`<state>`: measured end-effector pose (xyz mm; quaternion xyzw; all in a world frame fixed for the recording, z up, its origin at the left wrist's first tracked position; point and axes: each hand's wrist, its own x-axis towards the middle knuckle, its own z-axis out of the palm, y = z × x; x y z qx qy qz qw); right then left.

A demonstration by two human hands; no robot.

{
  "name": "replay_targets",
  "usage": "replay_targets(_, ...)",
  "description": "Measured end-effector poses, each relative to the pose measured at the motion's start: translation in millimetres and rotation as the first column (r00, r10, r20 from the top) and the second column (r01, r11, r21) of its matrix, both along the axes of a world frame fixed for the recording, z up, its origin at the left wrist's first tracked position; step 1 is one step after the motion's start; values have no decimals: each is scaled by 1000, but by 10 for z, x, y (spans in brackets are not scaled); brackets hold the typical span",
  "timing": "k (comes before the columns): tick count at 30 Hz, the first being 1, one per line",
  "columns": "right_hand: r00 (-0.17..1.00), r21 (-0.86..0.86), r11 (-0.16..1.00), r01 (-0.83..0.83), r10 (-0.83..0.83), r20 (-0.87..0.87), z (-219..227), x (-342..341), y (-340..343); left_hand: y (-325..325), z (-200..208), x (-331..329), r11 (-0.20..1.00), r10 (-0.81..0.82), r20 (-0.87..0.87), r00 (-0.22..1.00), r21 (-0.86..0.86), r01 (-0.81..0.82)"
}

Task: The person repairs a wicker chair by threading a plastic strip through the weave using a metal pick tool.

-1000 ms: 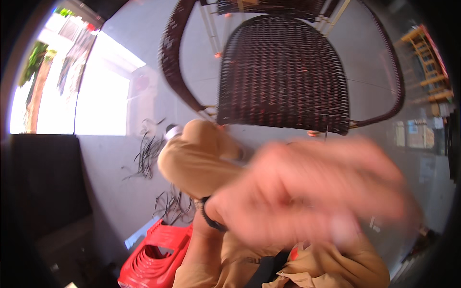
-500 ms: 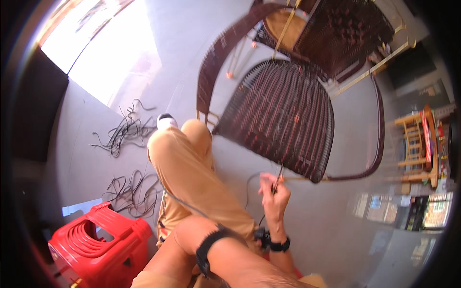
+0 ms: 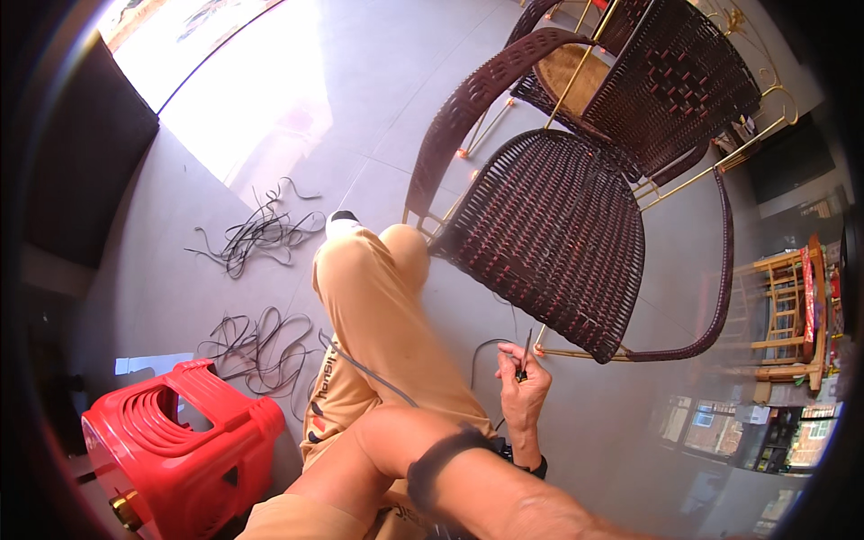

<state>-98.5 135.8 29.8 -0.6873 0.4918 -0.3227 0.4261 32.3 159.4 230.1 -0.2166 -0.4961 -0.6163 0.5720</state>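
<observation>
My right hand point(image 3: 524, 391), with a dark band at its wrist, is closed around a small screwdriver-like tool point(image 3: 527, 346). The tool's slim shaft points up toward the front edge of a dark brown woven chair seat point(image 3: 549, 243); whether it touches I cannot tell. A thin dark strip point(image 3: 481, 346) curves beside the hand. Across my lower view lies my bent left forearm point(image 3: 495, 490), wearing a black strap point(image 3: 441, 463). My left hand is beyond the lower edge. Over my beige trouser leg point(image 3: 378, 315) runs a grey flat strip point(image 3: 378, 378).
The chair has a gold metal frame and curved armrests point(image 3: 477, 90). Behind it stands another woven chair piece point(image 3: 670, 85). Loose dark strips point(image 3: 261, 234) lie on the floor at the left, near a red plastic stool point(image 3: 189, 441). Wooden furniture point(image 3: 792, 301) stands far right.
The whole view has shifted, so chair and legs appear further right. My right hand has moved slightly left along the seat edge, still holding the tool.
</observation>
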Motion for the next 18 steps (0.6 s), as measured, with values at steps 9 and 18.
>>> replay_targets(9,999,-11,1000,-29,28,-46,-15,13,9,-9,-7,58,1000,1,11,1000,-2,0)
replay_targets(18,996,-74,996,-53,47,-81,6,88,25,3,8,45,998,-58,13,998,0,58)
